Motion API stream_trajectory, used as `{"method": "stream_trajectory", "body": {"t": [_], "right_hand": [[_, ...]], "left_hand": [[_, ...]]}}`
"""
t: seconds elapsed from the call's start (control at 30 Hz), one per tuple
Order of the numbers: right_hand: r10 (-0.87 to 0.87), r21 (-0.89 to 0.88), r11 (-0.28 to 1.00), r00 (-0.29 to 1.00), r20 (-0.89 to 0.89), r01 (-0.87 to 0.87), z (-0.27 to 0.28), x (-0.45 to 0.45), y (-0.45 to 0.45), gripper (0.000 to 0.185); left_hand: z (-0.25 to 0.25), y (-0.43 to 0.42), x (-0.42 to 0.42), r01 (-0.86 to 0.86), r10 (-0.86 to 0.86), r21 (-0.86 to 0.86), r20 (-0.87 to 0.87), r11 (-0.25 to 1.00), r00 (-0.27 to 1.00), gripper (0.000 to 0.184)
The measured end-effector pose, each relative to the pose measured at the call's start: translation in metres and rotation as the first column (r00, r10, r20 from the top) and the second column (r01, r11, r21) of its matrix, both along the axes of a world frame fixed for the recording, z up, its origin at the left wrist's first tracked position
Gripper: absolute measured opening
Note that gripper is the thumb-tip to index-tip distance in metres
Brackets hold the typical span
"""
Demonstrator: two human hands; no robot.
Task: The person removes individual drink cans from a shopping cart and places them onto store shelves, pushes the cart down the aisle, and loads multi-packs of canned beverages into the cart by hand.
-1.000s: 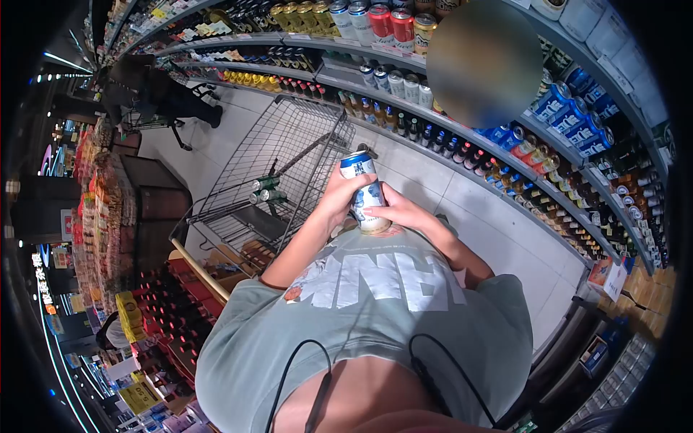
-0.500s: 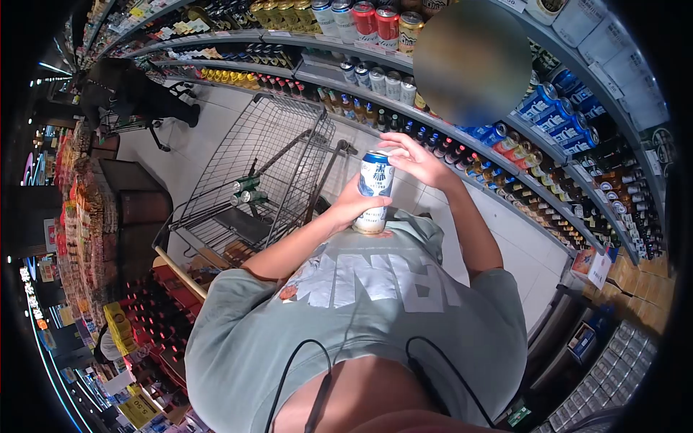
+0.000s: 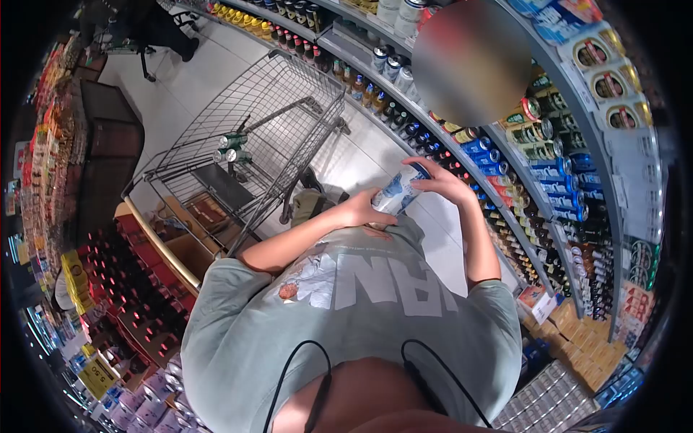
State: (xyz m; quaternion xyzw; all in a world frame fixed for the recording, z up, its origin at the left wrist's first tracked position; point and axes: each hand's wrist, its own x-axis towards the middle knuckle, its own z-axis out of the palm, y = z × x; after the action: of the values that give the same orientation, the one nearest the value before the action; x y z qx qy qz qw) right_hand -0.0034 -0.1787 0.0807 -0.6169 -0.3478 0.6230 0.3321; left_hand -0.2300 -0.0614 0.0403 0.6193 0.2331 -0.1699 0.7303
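A white and blue beverage can (image 3: 395, 193) is held tilted in front of my chest, its top leaning to the right. My left hand (image 3: 359, 210) wraps around its lower part, with the thumb across the front. Around the upper end, my right hand (image 3: 446, 185) curves its fingers and thumb against the can. Left of my hands stands a wire shopping cart (image 3: 278, 94), with several green cans (image 3: 232, 147) in it.
Shelves (image 3: 404, 137) of bottles and cans curve along the front and right. Stacked cartons (image 3: 577, 332) stand at lower right. Red-capped bottles (image 3: 137, 289) and a dark display stand (image 3: 108, 137) are on the left. Another person (image 3: 162, 29) is at upper left.
The can has gone from upright to tilted right, and my right hand has closed around its top. My view has turned, shifting the shelves and cart.
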Motion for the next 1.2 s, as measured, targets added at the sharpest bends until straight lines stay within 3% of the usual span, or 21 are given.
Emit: {"method": "stream_trajectory", "body": {"t": [0.1, 0.13, 0.17, 0.33, 0.4, 0.57, 0.63, 0.67, 0.7, 0.73, 0.83, 0.97, 1.2], "right_hand": [[-0.067, -0.119, 0.992, 0.986, -0.152, 0.049, -0.002, 0.004, 0.026, 0.055], [-0.089, -0.075, 0.994, 0.977, -0.195, 0.076, -0.002, 0.004, 0.036, 0.053], [-0.132, -0.101, 0.988, 0.982, -0.137, 0.119, 0.002, 0.004, 0.044, 0.051], [-0.207, -0.139, 0.973, 0.962, -0.180, 0.183, -0.023, -0.004, 0.101, 0.049], [-0.212, -0.102, 0.974, 0.973, -0.094, 0.202, -0.028, -0.016, 0.125, 0.049], [-0.276, 0.021, 0.961, 0.959, 0.066, 0.276, -0.013, -0.036, 0.192, 0.057], [-0.259, 0.214, 0.955, 0.931, 0.257, 0.206, -0.028, -0.027, 0.214, 0.058], [-0.277, 0.193, 0.956, 0.889, 0.364, 0.219, -0.029, -0.022, 0.227, 0.058], [-0.358, 0.229, 0.927, 0.879, 0.315, 0.296, -0.029, -0.024, 0.242, 0.059], [-0.331, 0.283, 0.935, 0.812, 0.481, 0.214, -0.039, -0.014, 0.255, 0.060], [-0.297, 0.374, 0.926, 0.526, 0.797, -0.043, -0.055, 0.004, 0.301, 0.064], [-0.303, 0.349, 0.937, 0.460, 0.835, -0.016, -0.110, 0.050, 0.350, 0.066], [-0.221, 0.281, 0.956, 0.416, 0.882, -0.089, -0.211, 0.127, 0.411, 0.064]], "left_hand": [[0.008, 0.022, -0.002, -0.068, 0.072, -0.093, 0.040, 0.993, 0.997, 0.073], [0.008, 0.032, -0.003, -0.085, 0.094, -0.114, 0.071, 0.990, 0.993, 0.071], [0.002, 0.043, -0.004, -0.110, 0.123, -0.140, 0.093, 0.984, 0.988, 0.069], [-0.023, 0.106, -0.024, -0.248, 0.280, -0.230, 0.119, 0.941, 0.953, 0.063], [-0.023, 0.129, -0.040, -0.286, 0.330, -0.321, 0.088, 0.903, 0.940, 0.061], [-0.067, 0.177, -0.066, -0.474, 0.508, -0.240, 0.104, 0.847, 0.855, 0.050], [-0.082, 0.198, -0.083, -0.511, 0.542, -0.278, 0.043, 0.814, 0.840, 0.047], [-0.089, 0.209, -0.091, -0.546, 0.577, -0.285, 0.031, 0.788, 0.816, 0.045], [-0.096, 0.220, -0.101, -0.582, 0.611, -0.287, 0.017, 0.761, 0.791, 0.044], [-0.096, 0.226, -0.108, -0.616, 0.642, -0.287, -0.005, 0.734, 0.767, 0.043], [-0.113, 0.246, -0.130, -0.724, 0.734, -0.188, -0.023, 0.664, 0.679, 0.038], [-0.115, 0.264, -0.152, -0.797, 0.790, -0.036, -0.109, 0.603, 0.603, 0.037], [-0.105, 0.256, -0.128, -0.890, 0.921, 0.250, -0.182, 0.383, 0.345, 0.031]]}}
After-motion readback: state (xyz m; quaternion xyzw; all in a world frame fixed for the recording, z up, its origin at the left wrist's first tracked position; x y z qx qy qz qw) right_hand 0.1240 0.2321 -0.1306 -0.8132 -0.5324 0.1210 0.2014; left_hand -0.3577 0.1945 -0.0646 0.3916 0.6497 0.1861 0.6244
